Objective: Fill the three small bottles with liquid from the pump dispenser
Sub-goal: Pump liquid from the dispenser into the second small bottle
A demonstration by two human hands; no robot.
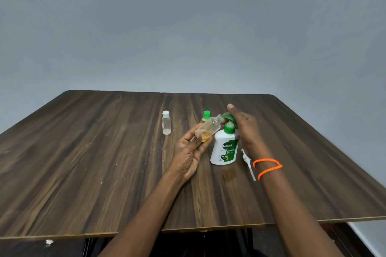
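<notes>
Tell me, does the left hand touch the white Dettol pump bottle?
Apart. The head view shows dark table between the left hand and the white Dettol pump bottle.

Both forearms are bare, without sleeves, and the right wrist wears a looped orange beaded bracelet [267, 168].
</notes>
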